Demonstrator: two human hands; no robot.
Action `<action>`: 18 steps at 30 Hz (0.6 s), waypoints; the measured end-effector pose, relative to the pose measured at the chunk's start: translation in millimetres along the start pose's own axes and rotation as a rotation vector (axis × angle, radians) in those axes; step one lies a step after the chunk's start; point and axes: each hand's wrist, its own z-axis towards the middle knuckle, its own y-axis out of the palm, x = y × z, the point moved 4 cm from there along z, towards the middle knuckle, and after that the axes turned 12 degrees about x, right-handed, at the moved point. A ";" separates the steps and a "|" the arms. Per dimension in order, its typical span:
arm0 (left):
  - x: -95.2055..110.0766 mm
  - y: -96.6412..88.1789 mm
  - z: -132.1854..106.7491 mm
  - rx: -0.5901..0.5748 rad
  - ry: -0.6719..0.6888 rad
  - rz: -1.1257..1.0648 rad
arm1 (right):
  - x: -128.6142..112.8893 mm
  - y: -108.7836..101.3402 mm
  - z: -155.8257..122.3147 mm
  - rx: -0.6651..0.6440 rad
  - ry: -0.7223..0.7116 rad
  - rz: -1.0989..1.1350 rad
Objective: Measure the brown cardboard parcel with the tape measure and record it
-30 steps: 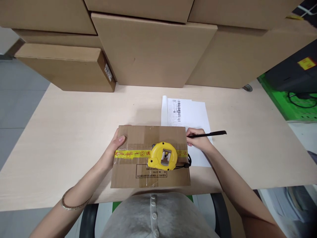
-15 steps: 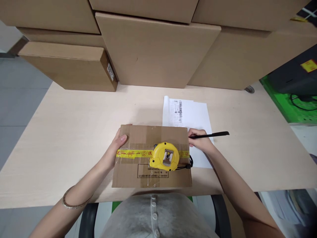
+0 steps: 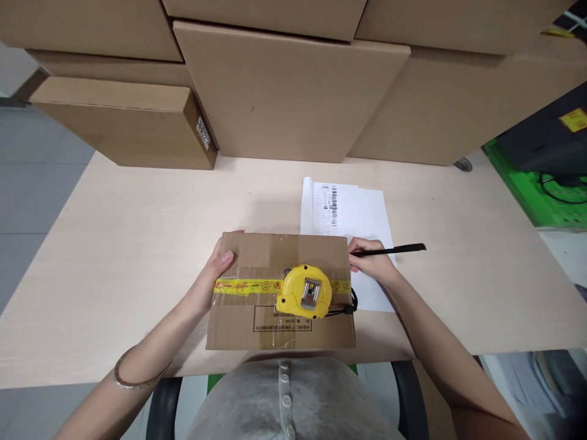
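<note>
A taped cardboard box [image 3: 247, 324] is at the table's front edge, with a strip of yellow printed tape across its top. My left hand [image 3: 219, 269] grips its left side, thumb on the top face and the other fingers mostly hidden behind it. On the box lies a yellow tape measure [image 3: 296, 290] with a black wrist strap hanging to the right. My right hand [image 3: 371, 256], beside the box's right edge, pinches a black pen [image 3: 403, 249] that points left; the box edge hides its tip. Under that hand is a white sheet of paper [image 3: 362, 211], partly covered by the box.
Large cardboard boxes [image 3: 288, 91] are stacked along the back of the table [image 3: 137, 244]. A flatter carton [image 3: 114, 134] stands at the back left. To the right are a green surface [image 3: 518, 183] and a dark device with a cable. A chair armrest [image 3: 165, 409] is below the table edge.
Almost nothing differs. The view has shifted very slightly; both hands, the box, the tape measure and the pen keep their positions.
</note>
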 end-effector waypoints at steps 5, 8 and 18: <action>0.1 -1.6 1.3 0.009 0.007 0.034 | -0.6 -0.8 1.0 0.007 0.014 0.003; 0.8 -1.2 0.9 -0.005 0.011 0.029 | 0.4 -1.0 1.5 0.012 0.014 0.003; 3.0 -0.9 -3.4 0.027 0.000 0.038 | 2.8 -2.2 1.7 0.000 0.016 -0.010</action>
